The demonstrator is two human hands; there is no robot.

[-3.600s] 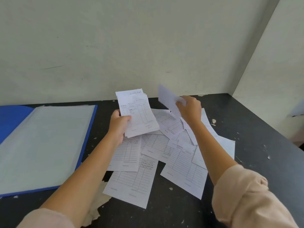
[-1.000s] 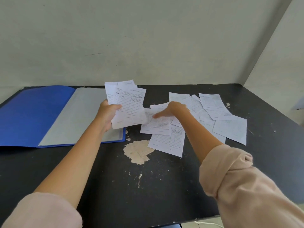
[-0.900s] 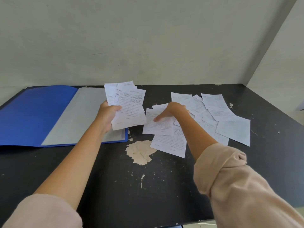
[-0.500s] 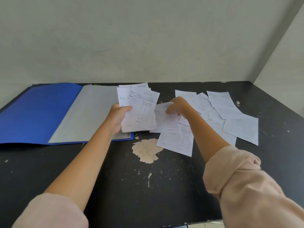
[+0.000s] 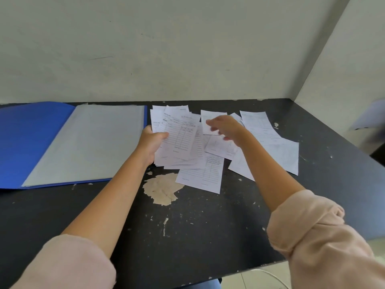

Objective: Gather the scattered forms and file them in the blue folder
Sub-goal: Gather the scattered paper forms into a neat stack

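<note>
The blue folder [image 5: 31, 140] lies open at the left of the black table, a grey inner sheet [image 5: 89, 142] on its right half. My left hand [image 5: 153, 143] grips a fanned stack of white printed forms [image 5: 179, 138] just right of the folder's edge, raised off the table. My right hand [image 5: 226, 127], blurred by motion, hovers with loosely spread fingers over the scattered forms [image 5: 273, 153]. It holds nothing that I can make out. One loose form [image 5: 202, 177] lies nearest to me, and another form [image 5: 258, 124] lies at the back.
A pale worn patch [image 5: 162, 188] marks the black table [image 5: 187, 236] below the stack. A wall runs along the back, and a second wall closes the right side. The table's front edge [image 5: 239, 272] is close to me.
My right hand has let go of the form it was lifting and moved up and right over the loose forms. The stack in my left hand has shifted right, past the folder's edge.
</note>
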